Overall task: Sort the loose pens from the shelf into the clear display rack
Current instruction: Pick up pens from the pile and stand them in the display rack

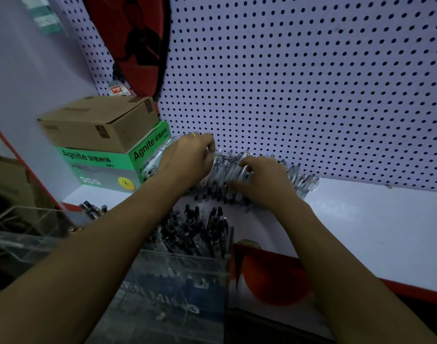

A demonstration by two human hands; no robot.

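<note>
Fingers of the left hand (pixel 187 160) and right hand (pixel 264 181) curled around a bundle of loose pens (pixel 228 170) on the shelf (pixel 361 219); clear display rack (pixel 177 276) sat at 6 o'clock from the bundle.

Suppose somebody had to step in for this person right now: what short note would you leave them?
Left hand: fingers curled round a bundle of clear pens lifted from the pile at the back of the shelf, by the pegboard.
Right hand: curled over the same bundle from the other side.
Done: the clear display rack at the shelf's front edge already holds many dark-capped pens, standing upright.
Left: carry this bundle into the rack, then clear the remaining loose pens.
</note>
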